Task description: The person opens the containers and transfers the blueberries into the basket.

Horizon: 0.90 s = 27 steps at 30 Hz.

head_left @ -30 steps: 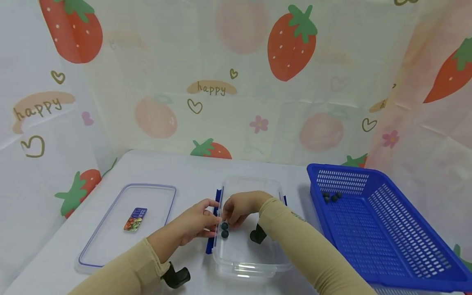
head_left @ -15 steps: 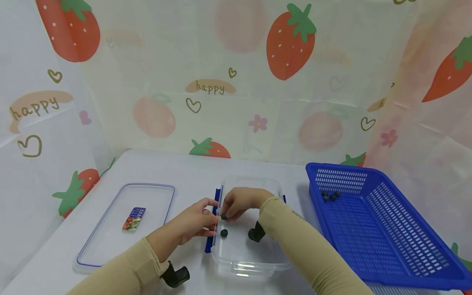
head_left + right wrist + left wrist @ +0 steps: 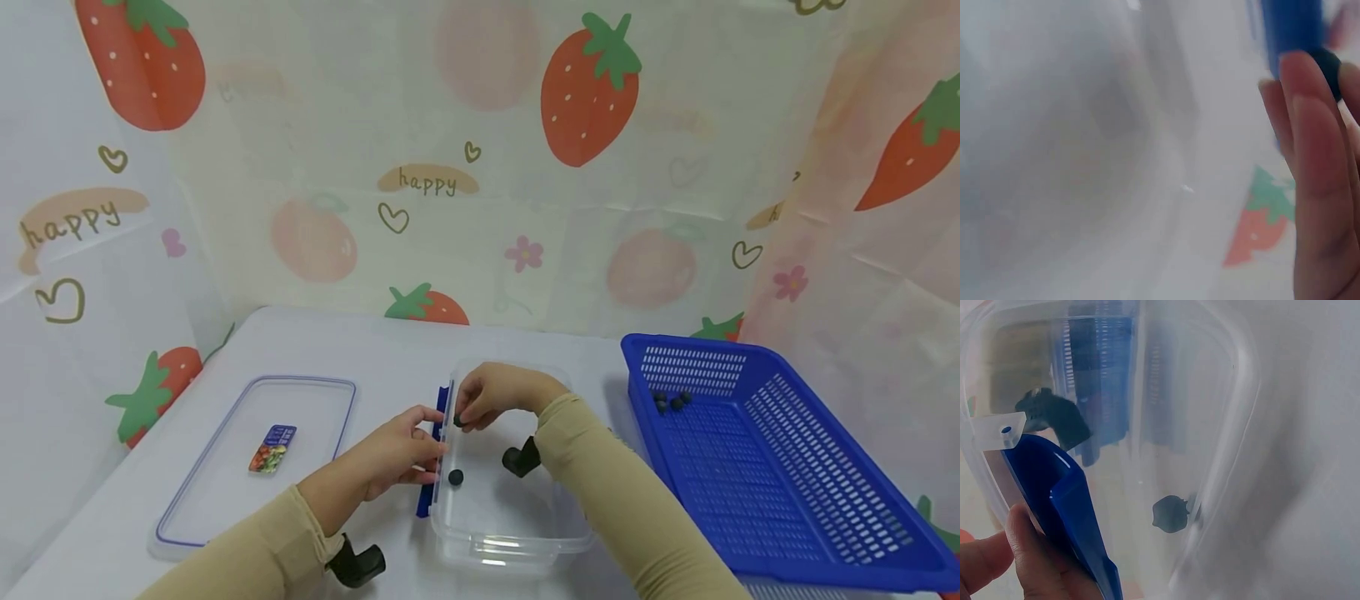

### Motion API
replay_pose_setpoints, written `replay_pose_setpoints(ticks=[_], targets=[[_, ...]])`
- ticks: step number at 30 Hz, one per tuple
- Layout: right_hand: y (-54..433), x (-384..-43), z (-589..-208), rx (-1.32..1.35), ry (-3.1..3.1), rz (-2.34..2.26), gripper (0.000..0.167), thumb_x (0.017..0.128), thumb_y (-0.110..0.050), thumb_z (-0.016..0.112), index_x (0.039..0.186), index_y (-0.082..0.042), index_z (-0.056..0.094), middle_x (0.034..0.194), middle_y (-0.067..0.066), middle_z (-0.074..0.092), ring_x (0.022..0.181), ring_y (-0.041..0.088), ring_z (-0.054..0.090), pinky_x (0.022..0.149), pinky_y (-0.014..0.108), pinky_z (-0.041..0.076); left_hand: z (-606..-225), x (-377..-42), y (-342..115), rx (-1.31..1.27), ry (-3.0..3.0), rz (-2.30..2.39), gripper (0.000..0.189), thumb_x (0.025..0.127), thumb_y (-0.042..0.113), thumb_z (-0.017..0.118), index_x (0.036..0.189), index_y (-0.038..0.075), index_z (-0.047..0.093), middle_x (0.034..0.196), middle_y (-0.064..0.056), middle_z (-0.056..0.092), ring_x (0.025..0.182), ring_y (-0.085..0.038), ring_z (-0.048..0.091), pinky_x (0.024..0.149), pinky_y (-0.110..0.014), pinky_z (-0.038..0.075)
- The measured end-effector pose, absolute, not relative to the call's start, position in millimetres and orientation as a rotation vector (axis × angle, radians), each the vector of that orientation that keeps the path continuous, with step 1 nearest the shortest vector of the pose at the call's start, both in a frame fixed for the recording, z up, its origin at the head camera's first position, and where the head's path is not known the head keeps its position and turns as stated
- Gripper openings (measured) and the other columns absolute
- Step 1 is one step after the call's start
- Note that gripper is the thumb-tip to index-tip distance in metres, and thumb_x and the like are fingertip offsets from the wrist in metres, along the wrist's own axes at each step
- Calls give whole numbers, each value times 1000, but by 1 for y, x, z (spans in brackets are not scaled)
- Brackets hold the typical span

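Note:
My right hand (image 3: 498, 396) pinches a dark blueberry (image 3: 459, 422) between thumb and fingertips, over the left part of a clear plastic box (image 3: 517, 533). In the right wrist view that blueberry (image 3: 1329, 70) shows between the fingertips. A second blueberry (image 3: 456, 477) lies in the box near its left wall, and appears through the plastic in the left wrist view (image 3: 1170, 514). My left hand (image 3: 393, 454) holds the box's left edge, its fingers against the blue latch (image 3: 1063, 494). Part of its grip is hidden.
A clear lid (image 3: 217, 500) with a blue seal lies left of the box, bearing a printed label (image 3: 273, 448). To the right stands a blue mesh basket (image 3: 795, 492) with several more blueberries (image 3: 675, 402) in its far left corner. A patterned sheet (image 3: 480, 233) hangs behind the table.
My right hand has picked up one of the two blueberries by the left wall and moved it away from the other, toward the far end of the box. My left hand has barely moved.

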State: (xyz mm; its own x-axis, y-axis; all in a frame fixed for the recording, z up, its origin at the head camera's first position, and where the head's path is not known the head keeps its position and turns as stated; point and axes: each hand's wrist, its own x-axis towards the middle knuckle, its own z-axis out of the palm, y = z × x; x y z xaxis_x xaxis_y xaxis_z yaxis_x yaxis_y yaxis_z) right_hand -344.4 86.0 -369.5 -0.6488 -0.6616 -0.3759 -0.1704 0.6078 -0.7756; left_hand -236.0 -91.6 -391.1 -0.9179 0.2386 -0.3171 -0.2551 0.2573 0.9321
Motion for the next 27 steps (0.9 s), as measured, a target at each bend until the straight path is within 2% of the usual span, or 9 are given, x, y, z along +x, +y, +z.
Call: replay_pose_setpoints(ticks=[9,19,27], targets=[[99,-347,-338,-742,2200,-1008,5,84,-6,64,88,-5,66,88,9,68,88,33,64,73,32,55,-391,-236,-91,-22,2145,1698,49,88,13,60,131,13,38,95,-18,56,76,-22,57,68,-31,55],[153,-354,-292,-744,2304,-1103,11,83,-8,65,93,-3,63,90,11,67,91,32,63,78,34,54,-393,-236,-91,1,2152,1704,48,88,12,60,131,13,39,90,-14,56,75,-21,57,67,-30,55],[212,-353,-270,-713,2365,-1239,20,85,-9,64,100,3,59,95,16,66,89,24,65,82,38,52,-394,-236,-91,6,2151,1706,47,88,12,59,131,13,39,89,-13,55,75,-21,57,67,-30,55]])
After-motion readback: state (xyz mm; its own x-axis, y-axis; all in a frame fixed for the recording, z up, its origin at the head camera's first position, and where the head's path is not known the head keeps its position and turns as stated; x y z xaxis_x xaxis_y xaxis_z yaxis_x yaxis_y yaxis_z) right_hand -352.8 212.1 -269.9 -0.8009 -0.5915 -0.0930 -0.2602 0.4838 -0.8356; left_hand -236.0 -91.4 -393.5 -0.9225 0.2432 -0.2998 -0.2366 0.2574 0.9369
